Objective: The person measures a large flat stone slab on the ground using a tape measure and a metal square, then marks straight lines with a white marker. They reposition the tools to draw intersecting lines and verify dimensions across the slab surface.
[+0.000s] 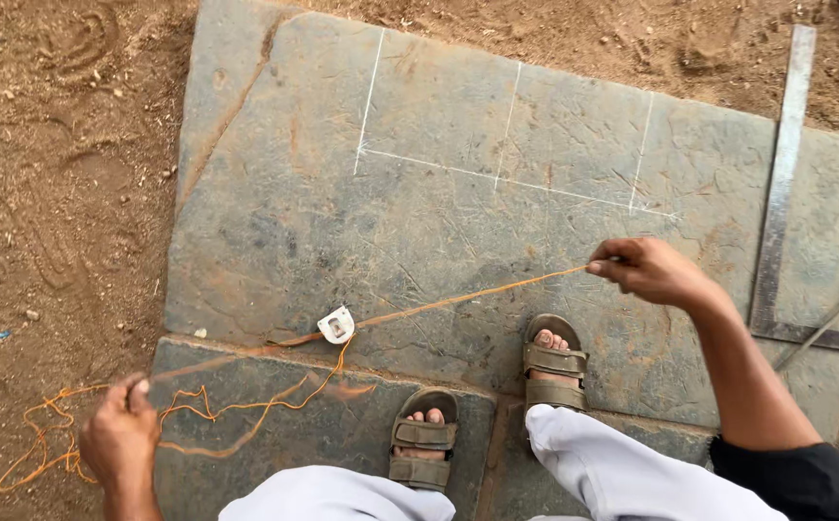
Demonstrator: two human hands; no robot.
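Two hands stretch a thin orange string (458,300) taut across a large grey stone slab (284,212) lying on red-brown dirt. The right hand (653,272) pinches one end between thumb and fingertips above the slab's right part; the left hand (120,434) has its grip closed on the other end beyond the near left corner, with loose string coiled on the dirt beside it. A small white reel-like piece (336,325) hangs on the string at the slab's near edge. White chalk lines (508,179) mark the slab's far half, and a steel square (779,193) lies along its right edge.

The string could sag or shift off line if either pinch slackens, and the loose coils look likely to snag. Sandalled feet (554,362) stand close to the string and might catch it. No containers show.
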